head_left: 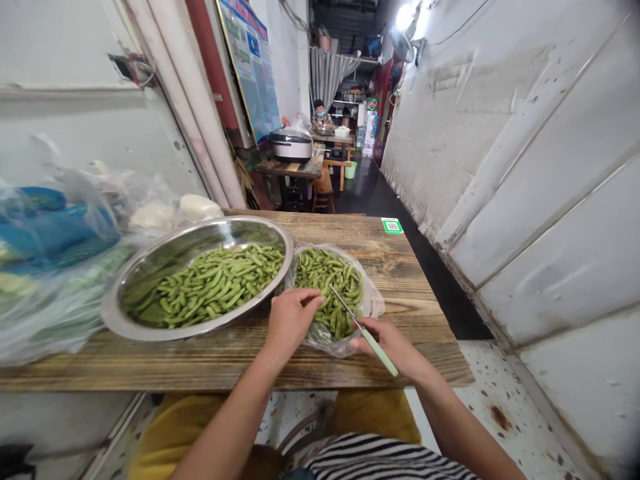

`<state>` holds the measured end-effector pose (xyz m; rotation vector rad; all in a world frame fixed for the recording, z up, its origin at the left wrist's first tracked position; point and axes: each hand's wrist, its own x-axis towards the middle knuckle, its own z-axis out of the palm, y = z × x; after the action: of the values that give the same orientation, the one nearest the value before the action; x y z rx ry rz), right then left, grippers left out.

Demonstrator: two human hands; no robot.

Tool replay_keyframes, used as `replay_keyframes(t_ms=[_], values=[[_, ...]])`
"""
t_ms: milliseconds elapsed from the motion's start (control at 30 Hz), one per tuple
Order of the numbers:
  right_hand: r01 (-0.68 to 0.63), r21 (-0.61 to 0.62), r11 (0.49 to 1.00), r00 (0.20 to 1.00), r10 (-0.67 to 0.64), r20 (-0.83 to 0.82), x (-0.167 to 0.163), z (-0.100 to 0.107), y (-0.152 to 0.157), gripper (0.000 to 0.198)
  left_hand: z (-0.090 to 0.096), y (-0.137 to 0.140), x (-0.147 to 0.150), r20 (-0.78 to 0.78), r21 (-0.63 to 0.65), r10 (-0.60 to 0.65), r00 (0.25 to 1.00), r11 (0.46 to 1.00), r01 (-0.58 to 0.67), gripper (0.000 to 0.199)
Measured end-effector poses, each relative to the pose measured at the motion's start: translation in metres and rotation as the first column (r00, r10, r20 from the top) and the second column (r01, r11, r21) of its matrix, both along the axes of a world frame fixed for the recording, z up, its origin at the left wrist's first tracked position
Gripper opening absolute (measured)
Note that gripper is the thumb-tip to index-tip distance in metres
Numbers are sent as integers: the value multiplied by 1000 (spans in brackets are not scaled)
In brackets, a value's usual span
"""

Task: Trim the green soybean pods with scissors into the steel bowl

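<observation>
A pair of scissors (pixel 379 352) with a pale green handle is in my right hand (pixel 393 347), its thin metal blades pointing up and left over the pods. I see the scissors nearly edge-on. My left hand (pixel 293 320) has thumb and fingertips pinched together on a green soybean pod (pixel 323 292), close to the blade tip. Beneath both hands, a clear plastic bag (pixel 373 300) lies spread open, heaped with green soybean pods (pixel 327 270). To the left stands a wide steel basin (pixel 117 313) with many more pods (pixel 220 283) in it.
Filled plastic bags (pixel 55 267) crowd the left of the wooden table (pixel 400 287). A green-edged code card (pixel 392 225) sits at its far right corner. Farther back are another table with a rice cooker (pixel 291 145) and a seated person (pixel 321 117). A wall (pixel 500 133) runs along the right.
</observation>
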<state>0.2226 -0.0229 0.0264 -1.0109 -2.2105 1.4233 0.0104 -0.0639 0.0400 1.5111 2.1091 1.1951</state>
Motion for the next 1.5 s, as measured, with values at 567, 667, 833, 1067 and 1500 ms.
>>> replay_keyframes(t_ms=[567, 667, 833, 1067, 1500], values=[[9, -50, 999, 1000, -9, 6, -8, -4, -2, 37, -10, 3, 4, -75, 11, -140, 987, 990, 142, 15], [4, -31, 1000, 1000, -4, 8, -6, -3, -1, 37, -7, 3, 3, -49, -52, -178, 983, 983, 176, 15], [25, 6, 1000, 999, -25, 31, -5, -4, 1, 36, -4, 5, 2, 3, -65, -201, 980, 978, 201, 12], [109, -295, 949, 991, -128, -47, -4, -4, -1, 47, -1, 5, 3, 715, 61, -145, 684, 987, 145, 17], [4, -302, 953, 989, -48, -137, -8, 12, -14, 48, 0, 2, 15, 994, 102, -105, -32, 992, -74, 23]])
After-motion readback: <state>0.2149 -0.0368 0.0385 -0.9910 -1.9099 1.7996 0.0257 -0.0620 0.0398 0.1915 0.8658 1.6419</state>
